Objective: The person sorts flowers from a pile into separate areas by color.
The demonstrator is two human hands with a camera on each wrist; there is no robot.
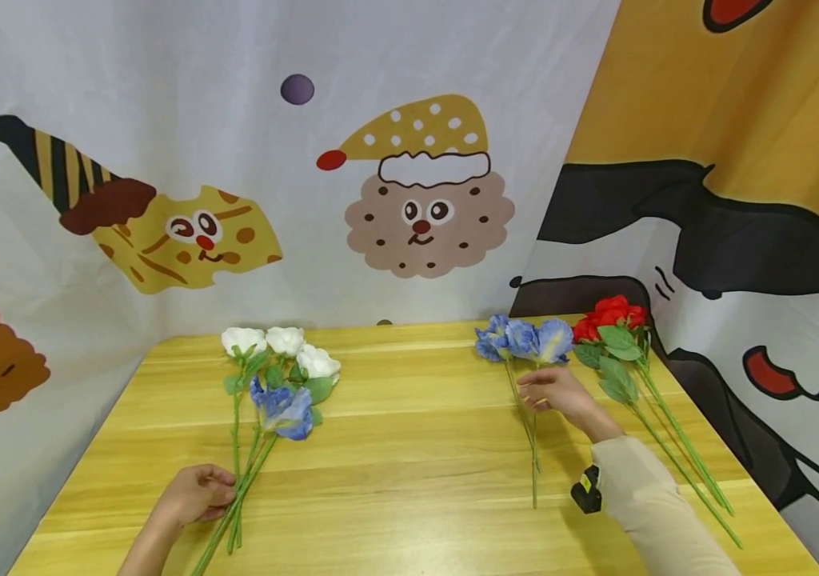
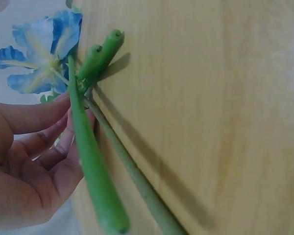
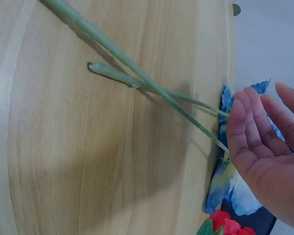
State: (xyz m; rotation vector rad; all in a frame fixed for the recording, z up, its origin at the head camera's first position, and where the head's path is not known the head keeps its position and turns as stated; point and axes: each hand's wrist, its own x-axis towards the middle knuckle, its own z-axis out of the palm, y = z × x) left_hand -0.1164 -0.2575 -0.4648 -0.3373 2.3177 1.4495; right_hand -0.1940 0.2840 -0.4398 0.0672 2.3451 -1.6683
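At the left of the table, in the head view, my left hand (image 1: 197, 494) pinches a small bunch of crossed stems (image 1: 253, 464) between thumb and fingers. The bunch carries several white artificial roses (image 1: 285, 342) and one blue flower (image 1: 283, 412) lying over them. Cut stem ends (image 2: 100, 186) point toward the camera in the left wrist view. On the right, my right hand (image 1: 561, 396) hovers just below the heads of the blue flowers (image 1: 525, 340), over their thin stems. Its fingers are extended and loosely bent in the right wrist view, with no stem (image 3: 117, 51) gripped.
Red artificial roses (image 1: 614, 316) with green leaves lie along the table's right side, beside my right forearm. The wooden table (image 1: 395, 496) ends at a cartoon-printed curtain (image 1: 229, 80) behind it. A small black device (image 1: 586, 490) sits at my right wrist.
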